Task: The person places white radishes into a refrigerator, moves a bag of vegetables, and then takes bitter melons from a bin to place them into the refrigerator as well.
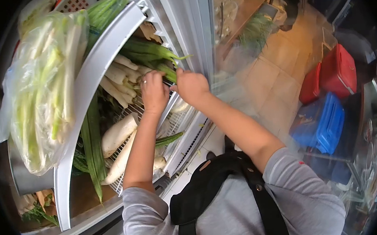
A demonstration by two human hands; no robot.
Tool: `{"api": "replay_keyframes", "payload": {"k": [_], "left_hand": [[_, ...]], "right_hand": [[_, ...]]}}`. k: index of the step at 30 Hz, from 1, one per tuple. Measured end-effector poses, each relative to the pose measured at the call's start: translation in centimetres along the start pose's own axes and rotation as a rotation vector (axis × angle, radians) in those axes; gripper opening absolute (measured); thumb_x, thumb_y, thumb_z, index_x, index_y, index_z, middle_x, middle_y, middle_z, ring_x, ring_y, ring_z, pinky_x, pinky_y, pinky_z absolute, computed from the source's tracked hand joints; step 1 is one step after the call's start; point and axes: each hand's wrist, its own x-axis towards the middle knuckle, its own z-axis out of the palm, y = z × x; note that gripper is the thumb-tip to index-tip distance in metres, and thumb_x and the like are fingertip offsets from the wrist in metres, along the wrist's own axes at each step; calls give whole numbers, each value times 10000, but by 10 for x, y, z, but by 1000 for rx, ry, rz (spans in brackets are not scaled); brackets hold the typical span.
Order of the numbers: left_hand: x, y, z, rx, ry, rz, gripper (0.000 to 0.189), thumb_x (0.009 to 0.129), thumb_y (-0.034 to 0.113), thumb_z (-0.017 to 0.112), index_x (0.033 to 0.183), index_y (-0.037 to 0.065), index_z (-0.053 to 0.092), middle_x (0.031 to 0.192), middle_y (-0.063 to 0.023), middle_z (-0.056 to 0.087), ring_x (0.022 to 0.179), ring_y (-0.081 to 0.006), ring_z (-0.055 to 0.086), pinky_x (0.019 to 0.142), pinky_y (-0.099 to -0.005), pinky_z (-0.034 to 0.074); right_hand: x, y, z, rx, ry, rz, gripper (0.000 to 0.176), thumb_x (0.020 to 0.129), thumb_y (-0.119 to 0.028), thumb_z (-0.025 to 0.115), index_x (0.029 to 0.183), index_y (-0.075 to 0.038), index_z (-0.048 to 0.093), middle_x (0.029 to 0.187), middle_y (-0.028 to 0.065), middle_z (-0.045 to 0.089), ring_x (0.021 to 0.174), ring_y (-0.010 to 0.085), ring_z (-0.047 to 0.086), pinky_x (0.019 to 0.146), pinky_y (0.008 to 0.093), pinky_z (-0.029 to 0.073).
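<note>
Right fingers [180, 75] at greens [146, 50]; grip obscured.

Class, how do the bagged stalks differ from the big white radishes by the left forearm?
The stalks are slender; the radishes are thick. The stalks show green among the white; the radishes are plain whitish. The stalks are bagged, the radishes unwrapped. Both are long.

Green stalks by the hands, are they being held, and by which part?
It cannot be told. The left hand and right hand are at the green stalks' near end, hiding any grip.
</note>
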Motion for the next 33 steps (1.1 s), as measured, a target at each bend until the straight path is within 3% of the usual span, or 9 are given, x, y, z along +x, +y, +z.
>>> {"api": "replay_keyframes", "payload": {"k": [10, 18, 19, 20, 23, 26, 29, 32, 33], "left_hand": [[30, -6, 23, -237, -141, 130, 286, 605, -41, 615, 871, 31, 536, 949, -136, 545, 1048, -330, 491, 989, -440, 336], [31, -17, 33, -392, -117, 66, 107, 636, 49, 626, 712, 45, 551, 819, -136, 555, 866, -339, 517, 870, -405, 372], [30, -29, 42, -594, -178, 27, 122, 620, 34, 625, 723, 52, 561, 823, -136, 556, 872, -337, 511, 842, -391, 377], [30, -20, 45, -480, -204, 21, 165, 592, -15, 617, 731, 62, 572, 837, -128, 563, 900, -331, 508, 841, -381, 370], [31, -15, 45, -410, -151, 83, 224, 566, -72, 628, 743, 56, 573, 805, -114, 538, 881, -332, 494, 801, -369, 373], [29, -20, 31, -487, -318, 71, 356, 570, -73, 627, 881, 91, 576, 1030, -114, 539, 1059, -341, 470, 930, -403, 345], [36, -10, 13, -428, -464, 68, 479, 600, -54, 641, 1040, 105, 538, 1199, -152, 472, 1195, -365, 398, 1022, -411, 297], [21, -1, 3, -616, -354, -138, 597, 620, -25, 636, 1183, 82, 469, 1328, -188, 389, 1296, -356, 311, 1084, -390, 220], [12, 1, 8, -481, -319, -188, 655, 761, 118, 613, 1345, 48, 325, 1441, -243, 224, 1371, -372, 149, 1116, -399, 131]], "right_hand": [[13, 16, -17, 38, -49, -180, 368, 709, -338, 691, 956, -74, 624, 781, 127, 667, 736, 295, 653, 660, 393, 514], [14, 18, -13, 225, -56, -219, 265, 675, -315, 698, 848, -119, 656, 744, 127, 658, 695, 316, 642, 642, 411, 512], [15, 15, 2, 690, -131, -383, 273, 668, -336, 700, 798, -105, 637, 685, 138, 634, 623, 333, 620, 587, 415, 496], [0, -21, 22, 903, 79, -713, 245, 668, -296, 702, 797, -101, 626, 700, 128, 626, 641, 331, 618, 579, 408, 483], [-40, -112, -30, 523, -246, -977, 297, 674, -284, 719, 854, -82, 596, 714, 117, 597, 700, 338, 607, 592, 402, 469], [-23, -83, -45, 867, -118, -750, 357, 689, -366, 700, 874, -85, 580, 692, 159, 597, 690, 377, 594, 623, 448, 454], [-41, -26, -55, 757, -2, -541, 426, 731, -368, 682, 998, -82, 513, 772, 160, 596, 753, 373, 591, 666, 435, 449], [-88, 43, -26, 779, -206, -135, 464, 784, -350, 607, 1114, -90, 410, 828, 168, 589, 805, 365, 592, 710, 421, 444], [-110, 67, -10, 777, -195, -38, 456, 804, -343, 576, 1133, -94, 383, 844, 172, 589, 815, 365, 593, 718, 419, 443]]}}
